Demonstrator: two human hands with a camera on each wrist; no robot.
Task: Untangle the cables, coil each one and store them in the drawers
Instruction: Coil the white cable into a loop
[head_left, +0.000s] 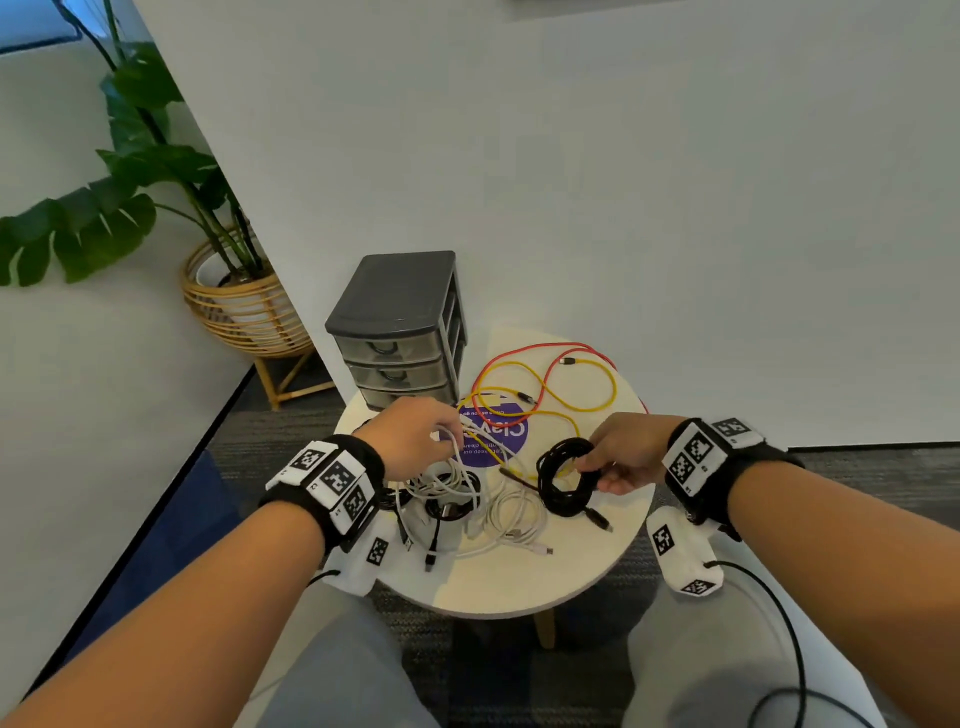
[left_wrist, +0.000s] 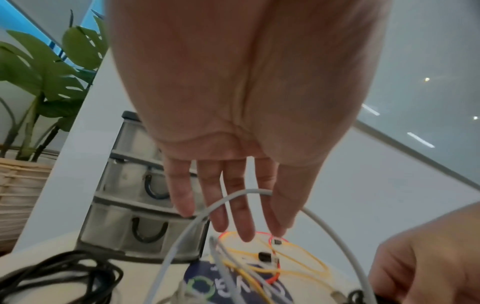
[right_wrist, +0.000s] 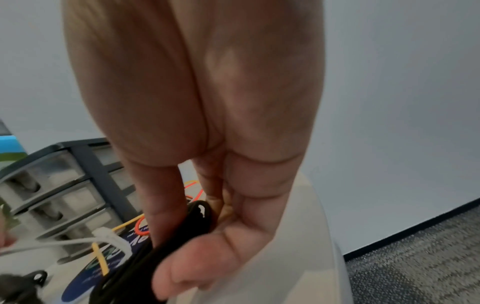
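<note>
- Nearest, the white cables (head_left: 488, 514) and a few black leads were left heaped at the near edge of the round desk (head_left: 587, 566), not yet sorted.
- A coiled black cable (head_left: 563, 480) was pinched between thumb and fingers of the right hand (head_left: 623, 457), apparently so its loops would not spring apart before storage.
- One white cable (left_wrist: 259, 192) was draped over the straightened, spread fingers of the left hand (head_left: 415, 441), lifted clear of the heap, probably to trace it free; no closed grip could be seen.
- Behind the hands, the yellow cable (head_left: 571, 395) and red cable (head_left: 524, 353) were sprawled in crossing loops over a purple sticker (head_left: 498, 441), so both seemed likely to snag.
- Farthest back, the grey drawer unit (head_left: 400, 332) was kept with all three drawers closed; one would have to be opened before the coil could go in.
- Beyond the desk, a potted plant (head_left: 130, 171) was stood in a wicker basket (head_left: 244, 306).
</note>
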